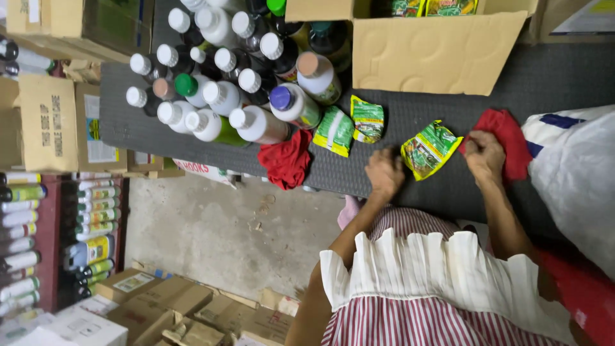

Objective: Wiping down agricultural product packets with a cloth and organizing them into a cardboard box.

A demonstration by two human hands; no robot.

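A green and yellow sachet (430, 148) lies on the dark grey table mat (423, 109). My left hand (384, 173) is curled at its left edge and grips that end. At the sachet's right corner, my right hand (483, 157) is closed on a red cloth (506, 138) and presses it against the sachet. Two more green sachets (334, 131) (368, 118) lie to the left on the mat. A second red cloth (287, 159) hangs crumpled over the table edge.
Many white-capped bottles (218, 96) crowd the mat's left part. An open cardboard box (435, 54) holding more sachets stands behind. A white sack (570, 173) lies on the right. Shelves of bottles (25, 224) and cartons (160, 301) border the concrete floor (218, 230).
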